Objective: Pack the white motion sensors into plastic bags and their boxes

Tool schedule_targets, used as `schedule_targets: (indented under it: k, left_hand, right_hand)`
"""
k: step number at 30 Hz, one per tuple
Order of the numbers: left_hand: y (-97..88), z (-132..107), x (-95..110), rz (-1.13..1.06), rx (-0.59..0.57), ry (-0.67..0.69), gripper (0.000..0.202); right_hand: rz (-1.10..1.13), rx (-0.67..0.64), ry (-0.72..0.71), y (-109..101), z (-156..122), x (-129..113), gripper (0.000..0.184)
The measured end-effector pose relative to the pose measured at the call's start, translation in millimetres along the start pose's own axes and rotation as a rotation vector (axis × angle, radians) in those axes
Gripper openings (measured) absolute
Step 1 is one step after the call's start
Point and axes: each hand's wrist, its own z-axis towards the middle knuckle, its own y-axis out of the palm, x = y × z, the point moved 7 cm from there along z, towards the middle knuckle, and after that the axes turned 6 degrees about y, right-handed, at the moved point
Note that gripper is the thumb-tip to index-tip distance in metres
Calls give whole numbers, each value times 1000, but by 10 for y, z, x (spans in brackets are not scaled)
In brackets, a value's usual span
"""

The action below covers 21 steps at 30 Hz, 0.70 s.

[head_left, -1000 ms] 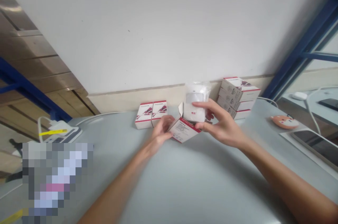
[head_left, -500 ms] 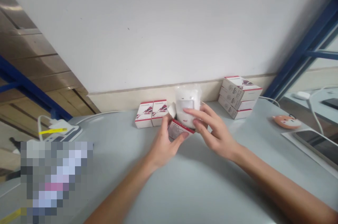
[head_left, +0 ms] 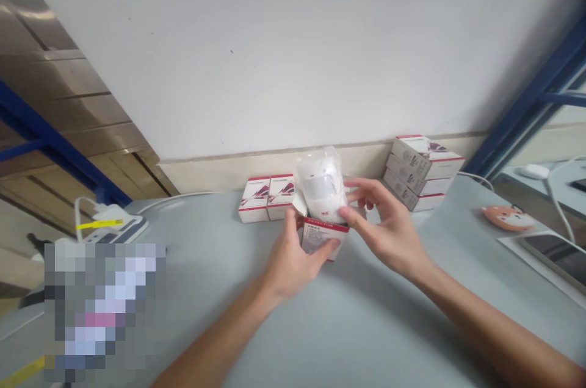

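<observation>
My left hand (head_left: 293, 260) is wrapped round a small white and red carton (head_left: 321, 238), held upright above the grey table (head_left: 329, 327). A white device in a clear plastic bag (head_left: 320, 183) stands half inside the carton's open top. The thumb and fingers of my right hand (head_left: 389, 226) pinch the bag's lower right side, beside the carton's rim.
Two matching cartons (head_left: 268, 197) lie side by side by the wall behind my hands. A stack of three cartons (head_left: 423, 171) stands at the back right. An orange round object (head_left: 507, 216) and a tablet (head_left: 549, 254) lie at the right. A white device with cables (head_left: 112, 223) sits at the left.
The carton has been turned from tilted to upright in my left hand. The bagged device has sunk lower into its open top, and both hands have shifted slightly toward me.
</observation>
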Motion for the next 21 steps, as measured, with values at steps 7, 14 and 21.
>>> schedule_targets:
  k: [7, 14, 21]
  left_hand:
    - [9, -21, -23, 15, -6, -11, 75]
    - [33, 0, -14, 7, 10, -19, 76]
    - [34, 7, -12, -21, -6, -46, 69]
  right_hand:
    - [-29, -172, -1, -1, 39, -7, 25]
    - [-231, -78, -253, 18, -10, -34, 8]
    - [-253, -17, -341, -26, -9, -46, 33]
